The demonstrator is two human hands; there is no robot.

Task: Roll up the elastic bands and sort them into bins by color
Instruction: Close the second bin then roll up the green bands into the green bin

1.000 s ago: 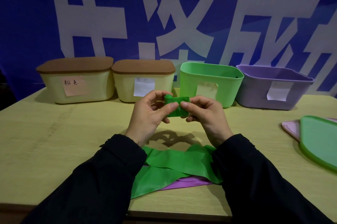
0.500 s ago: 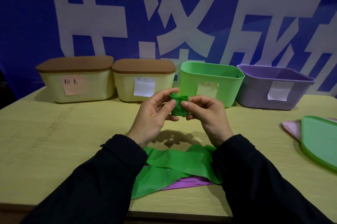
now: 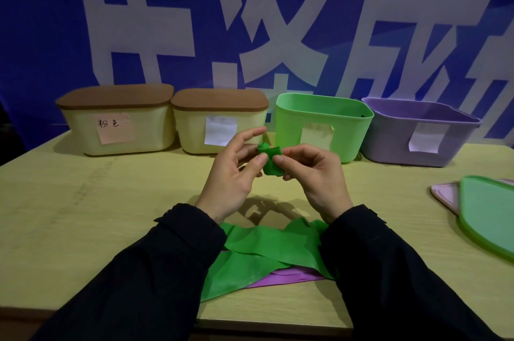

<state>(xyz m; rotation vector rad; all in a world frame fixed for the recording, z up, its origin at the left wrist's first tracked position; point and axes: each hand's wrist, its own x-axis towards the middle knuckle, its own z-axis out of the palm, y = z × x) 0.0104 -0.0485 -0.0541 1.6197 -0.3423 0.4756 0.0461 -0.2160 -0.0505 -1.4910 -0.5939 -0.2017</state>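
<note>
A small green roll [image 3: 271,161] is held above the table [image 3: 83,201], pinched between the left hand [image 3: 236,174] and the right hand [image 3: 311,174] by thumbs and fingertips. The band is judged light, soft and springy; the roll should be gripped across its wound layers. Four bins are counted: two lidded, one green bin [image 3: 322,124], one purple bin [image 3: 417,132]. Loose green bands [image 3: 272,249] lie near.

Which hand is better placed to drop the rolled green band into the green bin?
The right hand: it pinches the rolled green band and is nearer the open green bin, which stands just behind it. The left hand is farther.
</note>
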